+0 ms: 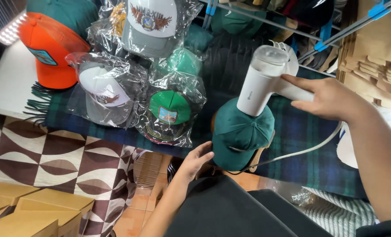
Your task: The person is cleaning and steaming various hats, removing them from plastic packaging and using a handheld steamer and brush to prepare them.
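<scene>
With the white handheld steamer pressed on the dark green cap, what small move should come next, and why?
Probably slide the white handheld steamer slowly across the crown of the dark green cap. The right hand holds its head against the top panel, and the left hand steadies the cap's edge, so the other panels look untreated.

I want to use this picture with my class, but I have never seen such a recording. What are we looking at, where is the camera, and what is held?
The one camera sits on a person's head and looks down at their own bare hands. The right hand holds a white handheld steamer with its head pressed on a dark green fabric cap. The left hand touches that cap's front edge. The cap sits on a dark tartan cloth. Beside it lie caps in clear plastic bags and an orange cap.
</scene>
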